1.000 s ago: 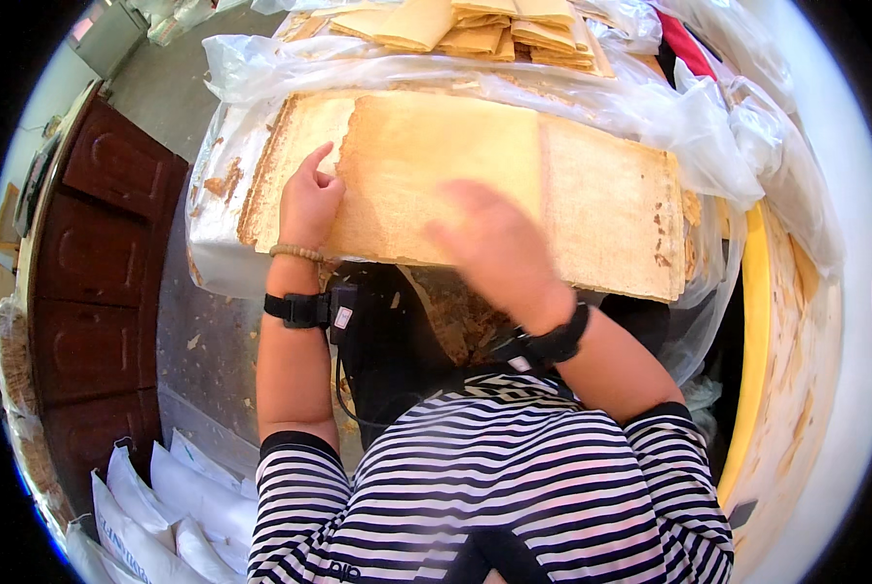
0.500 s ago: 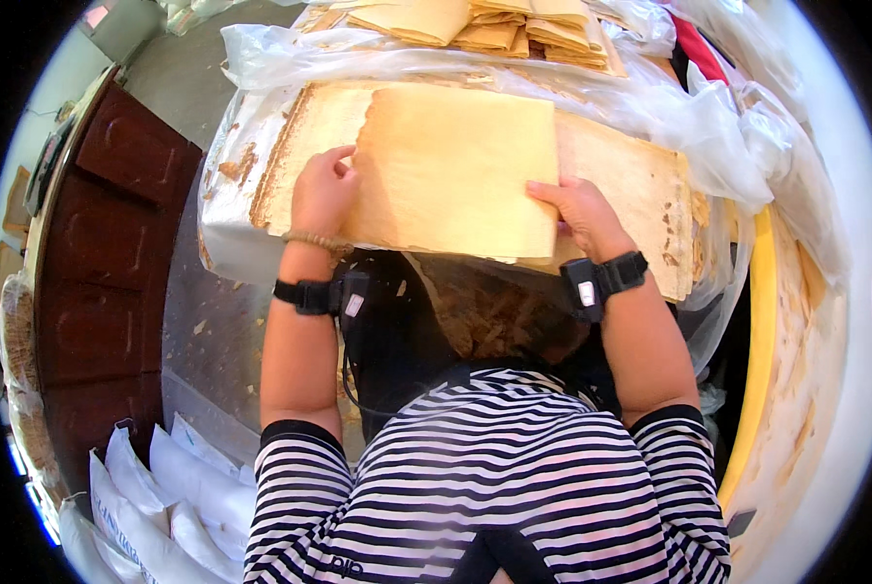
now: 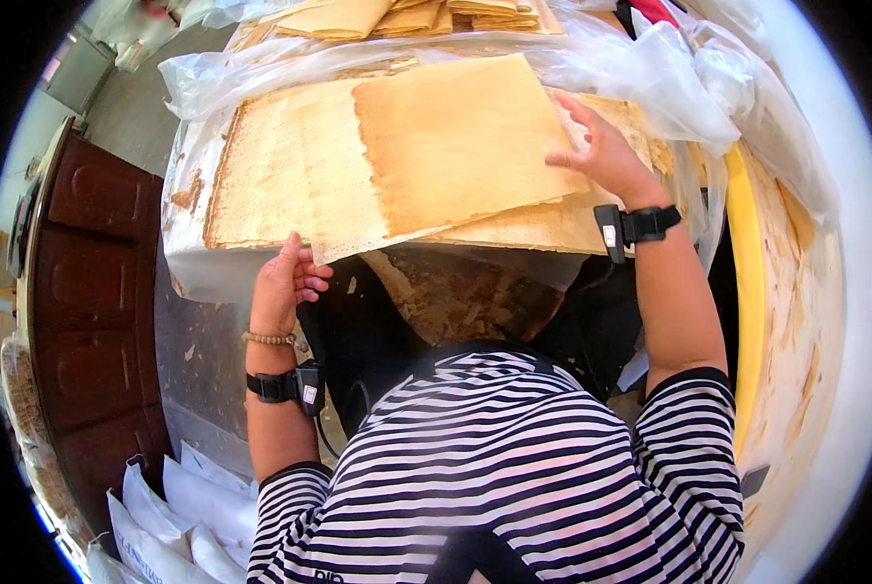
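A thin yellow-tan sheet (image 3: 465, 136) with a brown, ragged band lies slantwise on a stack of similar flat sheets (image 3: 260, 185). Left of the band a paler part runs down to a corner beyond the stack's near edge. Beside that corner is my left hand (image 3: 282, 287), thumb up and fingers loosely curled but apart; it looks to be touching the corner at most. Over the sheet's right edge hovers my right hand (image 3: 606, 156), fingers spread, thumb near the sheet, holding nothing.
Folded tan sheets (image 3: 416, 19) are piled at the back. Clear plastic film (image 3: 630, 78) drapes around the stack. A brown panelled cabinet (image 3: 95, 273) and white sacks (image 3: 197, 496) stand to the left. At right runs a yellow edge (image 3: 752, 311).
My left hand has moved down and left, and a paler part of the sheet now shows there. The sheet has tilted, its right side farther away. My right hand has moved up and let go.
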Available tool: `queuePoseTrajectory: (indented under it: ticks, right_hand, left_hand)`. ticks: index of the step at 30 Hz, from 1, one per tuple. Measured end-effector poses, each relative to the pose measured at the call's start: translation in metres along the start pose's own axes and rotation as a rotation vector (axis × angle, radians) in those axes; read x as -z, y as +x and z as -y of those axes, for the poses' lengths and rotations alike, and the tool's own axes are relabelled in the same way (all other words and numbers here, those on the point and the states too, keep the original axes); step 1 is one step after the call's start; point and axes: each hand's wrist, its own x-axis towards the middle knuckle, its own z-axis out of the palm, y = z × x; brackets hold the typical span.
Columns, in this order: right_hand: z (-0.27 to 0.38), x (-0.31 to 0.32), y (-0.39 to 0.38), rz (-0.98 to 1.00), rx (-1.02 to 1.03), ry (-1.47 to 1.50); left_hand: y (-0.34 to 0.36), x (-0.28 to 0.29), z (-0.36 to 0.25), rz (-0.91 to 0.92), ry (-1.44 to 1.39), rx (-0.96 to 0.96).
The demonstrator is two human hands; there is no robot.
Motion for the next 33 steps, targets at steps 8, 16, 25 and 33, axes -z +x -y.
queuePoseTrajectory:
  ticks: [8, 16, 25, 33]
  right_hand:
    - [-0.004, 0.004, -0.032, 0.261, 0.17, -0.236]
    - [0.039, -0.007, -0.053, 0.14, 0.378, -0.381]
    - [0.071, -0.069, -0.109, -0.017, 0.455, -0.147]
    - [-0.003, 0.008, -0.146, 0.138, 0.363, -0.041]
  left_hand:
    - [0.008, -0.013, 0.008, -0.001, -0.116, 0.015]
    - [-0.015, -0.039, 0.014, 0.209, -0.143, 0.084]
    - [-0.083, -0.101, -0.024, 0.932, 0.271, -0.093]
    - [-0.026, -0.092, -0.091, 0.271, 1.186, -1.163]
